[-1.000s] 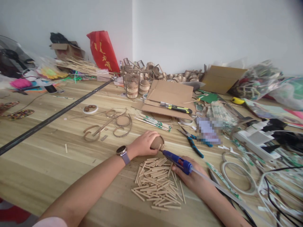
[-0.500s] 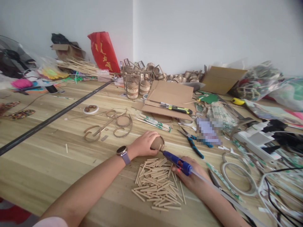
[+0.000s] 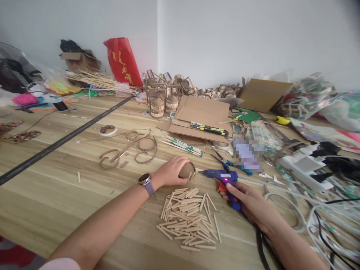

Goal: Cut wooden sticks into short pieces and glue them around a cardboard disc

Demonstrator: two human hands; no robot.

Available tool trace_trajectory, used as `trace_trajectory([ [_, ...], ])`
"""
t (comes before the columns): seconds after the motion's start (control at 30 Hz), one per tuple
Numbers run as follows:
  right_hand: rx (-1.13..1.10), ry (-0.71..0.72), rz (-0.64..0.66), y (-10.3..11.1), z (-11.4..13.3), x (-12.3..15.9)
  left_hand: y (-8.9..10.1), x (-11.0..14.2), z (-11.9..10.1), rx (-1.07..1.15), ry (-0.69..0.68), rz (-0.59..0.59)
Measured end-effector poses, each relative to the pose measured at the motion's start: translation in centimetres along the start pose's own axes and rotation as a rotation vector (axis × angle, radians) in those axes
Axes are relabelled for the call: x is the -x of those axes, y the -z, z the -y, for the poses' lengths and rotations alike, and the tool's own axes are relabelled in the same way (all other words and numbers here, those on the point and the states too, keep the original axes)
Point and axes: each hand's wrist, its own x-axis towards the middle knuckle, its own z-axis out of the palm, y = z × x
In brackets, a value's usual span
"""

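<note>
My left hand [image 3: 173, 170] is curled round the brown disc [image 3: 186, 170], thumb and fingers gripping its near and far edges just beyond the pile of sticks, and my right hand [image 3: 247, 197] is wrapped about the handle of the glue gun [image 3: 226, 175]; whether I am squeezing the trigger I cannot tell. What has just changed is on my right: the gun has swung from pointing in over the disc's near edge to lying side-on, its nozzle now just beside the rim and seemingly apart from it, while my left hand and the disc have stayed put. I take that as a break in the gluing at that spot, with the disc kept steady. Counting outward, I have one disc in hand, one gun, and what look like two short sticks [image 3: 190, 176] at the disc's near edge. The pile of sticks [image 3: 187, 217] overlaps too much to count; one loose stick [image 3: 79, 176] lies well apart to the left. Beyond are one pair of pliers [image 3: 224, 160], partly behind the gun, what seem two craft knives [image 3: 210, 129] on the cardboard [image 3: 204, 108], two small baskets [image 3: 156, 107] standing in front of an uncountable jumble of others, and one red bag [image 3: 123, 62].
</note>
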Motion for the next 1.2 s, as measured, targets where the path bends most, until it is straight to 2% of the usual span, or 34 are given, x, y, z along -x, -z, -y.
trace_trajectory([
  [0.03,-0.003,-0.004,0.002,0.3,0.1,-0.1,0.0,0.0,0.0,0.000,0.001,0.001],
  [0.1,0.152,-0.002,-0.030,1.0,0.2,-0.2,0.1,0.0,0.0,-0.001,0.000,0.003],
  [0.17,0.441,0.059,-0.173,1.5,0.5,-0.2,0.1,0.0,0.0,-0.003,-0.002,0.002],
  [0.23,0.736,0.256,-0.341,1.2,0.6,0.0,0.1,0.0,0.0,-0.003,-0.002,-0.002],
  [0.27,0.844,0.399,-0.379,0.8,0.7,0.1,0.1,0.0,0.0,-0.002,-0.002,-0.003],
  [0.3,0.929,0.554,-0.362,0.0,0.9,0.3,0.1,0.0,0.0,0.000,-0.003,-0.003],
  [0.37,1.024,0.819,-0.179,-2.0,1.2,0.4,0.0,0.0,0.0,0.002,-0.007,-0.007],
  [0.4,1.083,0.900,-0.051,-3.1,1.4,0.5,0.0,0.0,0.0,0.002,-0.007,-0.011],
  [0.47,1.194,1.000,0.090,-5.4,1.9,0.3,0.0,0.0,0.0,-0.001,-0.005,-0.020],
  [0.53,1.289,1.041,0.166,-7.0,2.4,0.0,0.0,-0.1,-0.1,0.002,0.002,-0.017],
  [0.63,1.385,1.080,0.237,-8.2,2.8,-0.5,0.2,-0.1,-0.1,0.011,0.009,0.001],
  [0.8,1.390,1.123,0.240,-8.2,2.4,-1.1,0.2,-0.2,-0.1,0.015,0.014,0.016],
  [1.03,1.420,1.082,0.250,-8.2,2.0,-1.4,0.0,-0.1,0.1,0.000,0.006,0.012],
  [1.2,1.375,1.117,0.231,-8.2,2.1,-1.5,0.0,-0.1,0.1,0.005,0.004,0.003],
])
